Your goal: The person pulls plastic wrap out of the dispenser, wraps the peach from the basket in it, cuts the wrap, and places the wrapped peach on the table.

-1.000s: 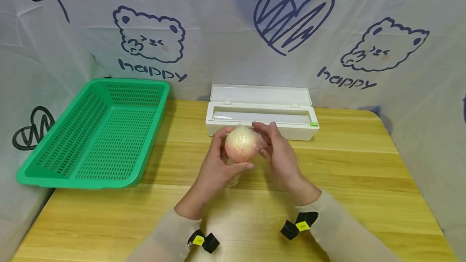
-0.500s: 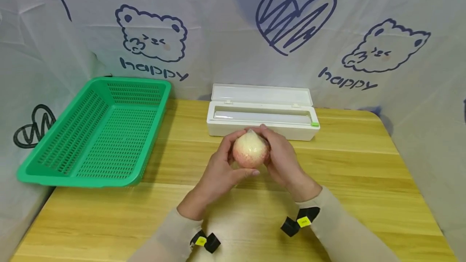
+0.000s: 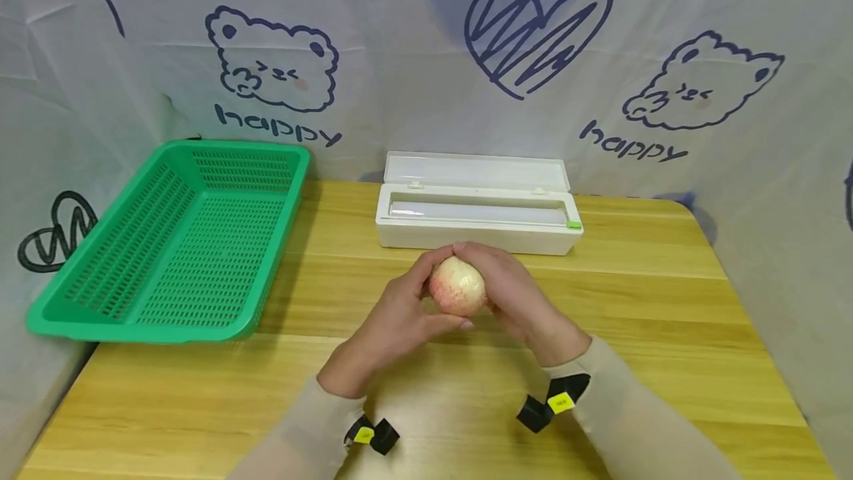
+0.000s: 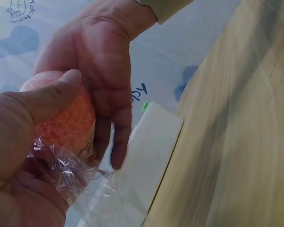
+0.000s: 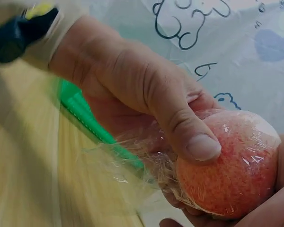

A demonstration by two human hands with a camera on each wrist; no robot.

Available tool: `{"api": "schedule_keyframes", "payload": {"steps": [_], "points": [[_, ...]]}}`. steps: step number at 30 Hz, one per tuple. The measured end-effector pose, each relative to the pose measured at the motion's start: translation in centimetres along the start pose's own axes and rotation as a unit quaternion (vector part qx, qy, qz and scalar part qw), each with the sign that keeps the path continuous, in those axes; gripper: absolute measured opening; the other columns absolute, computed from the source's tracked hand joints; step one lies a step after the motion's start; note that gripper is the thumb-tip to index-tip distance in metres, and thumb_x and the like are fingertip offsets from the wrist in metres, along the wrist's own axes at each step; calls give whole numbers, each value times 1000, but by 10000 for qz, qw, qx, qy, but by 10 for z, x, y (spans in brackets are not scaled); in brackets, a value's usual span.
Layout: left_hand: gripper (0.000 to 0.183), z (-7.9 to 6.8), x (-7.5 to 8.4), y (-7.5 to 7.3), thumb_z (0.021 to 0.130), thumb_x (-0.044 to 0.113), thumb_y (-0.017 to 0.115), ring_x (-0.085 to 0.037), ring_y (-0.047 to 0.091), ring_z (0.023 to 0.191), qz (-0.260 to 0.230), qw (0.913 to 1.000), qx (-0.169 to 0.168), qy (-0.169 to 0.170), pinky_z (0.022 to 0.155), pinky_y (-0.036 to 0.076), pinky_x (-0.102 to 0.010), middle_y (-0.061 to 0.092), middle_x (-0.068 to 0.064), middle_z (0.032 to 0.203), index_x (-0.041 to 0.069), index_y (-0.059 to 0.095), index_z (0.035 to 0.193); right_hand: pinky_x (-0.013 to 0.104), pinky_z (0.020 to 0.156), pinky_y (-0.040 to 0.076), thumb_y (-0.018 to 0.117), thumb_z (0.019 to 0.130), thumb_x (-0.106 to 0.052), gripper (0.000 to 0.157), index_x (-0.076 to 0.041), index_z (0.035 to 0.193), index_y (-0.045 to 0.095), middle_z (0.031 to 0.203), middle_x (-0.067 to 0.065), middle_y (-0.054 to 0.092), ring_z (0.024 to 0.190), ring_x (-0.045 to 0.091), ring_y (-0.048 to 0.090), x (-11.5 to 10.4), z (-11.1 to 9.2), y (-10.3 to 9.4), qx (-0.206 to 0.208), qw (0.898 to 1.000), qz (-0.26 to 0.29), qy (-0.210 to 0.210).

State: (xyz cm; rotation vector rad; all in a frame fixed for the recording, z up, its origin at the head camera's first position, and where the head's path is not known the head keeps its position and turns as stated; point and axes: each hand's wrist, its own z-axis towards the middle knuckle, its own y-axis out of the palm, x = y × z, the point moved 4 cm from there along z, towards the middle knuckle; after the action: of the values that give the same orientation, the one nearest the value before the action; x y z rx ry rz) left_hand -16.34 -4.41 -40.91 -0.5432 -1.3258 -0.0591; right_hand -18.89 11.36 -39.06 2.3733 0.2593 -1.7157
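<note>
A pink and pale yellow peach (image 3: 457,286), wrapped in clear cling film, is held above the table between both hands. My left hand (image 3: 393,317) grips it from the left, its thumb pressing on the peach in both wrist views. From the other side my right hand (image 3: 523,302) lies against the peach; in the left wrist view its fingers (image 4: 119,137) reach down fairly straight past the fruit. Loose crumpled cling film (image 4: 71,170) trails below the peach there, and gathers by the left hand's palm in the right wrist view. The peach's underside is hidden in the head view.
Behind the hands stands a white cling film box (image 3: 476,235) with its lid raised, a roll inside and a green slider at its right end. A green perforated basket (image 3: 266,295) sits at the table's left. White cloth with drawings hangs behind.
The peach has shifted right and slightly nearer, and turned in the hands. My right hand has moved from the film at its side to lie against the peach, its fingertips meeting the left hand's.
</note>
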Motion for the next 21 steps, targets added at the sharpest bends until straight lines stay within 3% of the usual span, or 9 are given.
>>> {"api": "schedule_keyframes", "payload": {"steps": [7, 10, 13, 15, 18, 21], "points": [[93, 0, -2, -5, 80, 15, 94, -20, 62, 131, 304, 9982, -465, 216, 110, 51, -42, 57, -3, 152, 24, 43, 158, 31, 86, 57, 54, 106, -53, 56, -3, 128, 64, 123, 8, 63, 107, 20, 63, 9, 3, 0, -83, 9964, 158, 827], [96, -1, 0, -8, 80, 15, 94, -20, 58, 137, 351, 9964, -728, 256, 114, 48, -42, 53, -4, 157, 20, 38, 158, 34, 93, 57, 47, 106, -63, 68, -3, 134, 61, 131, 12, 61, 114, 23, 63, 13, 4, -4, -273, 9957, 5, 885], [92, -2, 2, -14, 79, 17, 95, -22, 60, 133, 504, 9955, -781, 179, 112, 50, -43, 55, -8, 151, 13, 37, 151, 35, 99, 54, 38, 107, -67, 75, -4, 142, 60, 141, 14, 59, 123, 23, 60, 13, 5, -9, -584, 9961, -519, 407], [88, -3, 3, -19, 78, 18, 96, -21, 63, 127, 660, 9953, -712, 69, 107, 53, -42, 60, -8, 143, 12, 40, 145, 37, 99, 53, 39, 110, -61, 69, -5, 146, 59, 145, 15, 59, 124, 25, 59, 11, 3, -12, -934, 9912, -939, -33], [83, -5, 3, -25, 76, 21, 98, -19, 64, 118, 1029, 9927, -621, -20, 100, 56, -40, 62, -6, 135, 13, 48, 142, 38, 97, 54, 60, 108, -41, 55, -6, 151, 55, 144, 16, 59, 121, 27, 59, 8, 0, -13, -1553, 9724, -1630, -619], [84, -6, 4, -28, 76, 25, 98, -20, 61, 116, 1337, 9891, -621, 48, 98, 56, -40, 59, -6, 138, 13, 54, 145, 38, 97, 56, 82, 94, -23, 71, -8, 155, 50, 142, 15, 60, 119, 27, 60, 8, -2, -11, -2000, 9517, -2123, -955]]}}
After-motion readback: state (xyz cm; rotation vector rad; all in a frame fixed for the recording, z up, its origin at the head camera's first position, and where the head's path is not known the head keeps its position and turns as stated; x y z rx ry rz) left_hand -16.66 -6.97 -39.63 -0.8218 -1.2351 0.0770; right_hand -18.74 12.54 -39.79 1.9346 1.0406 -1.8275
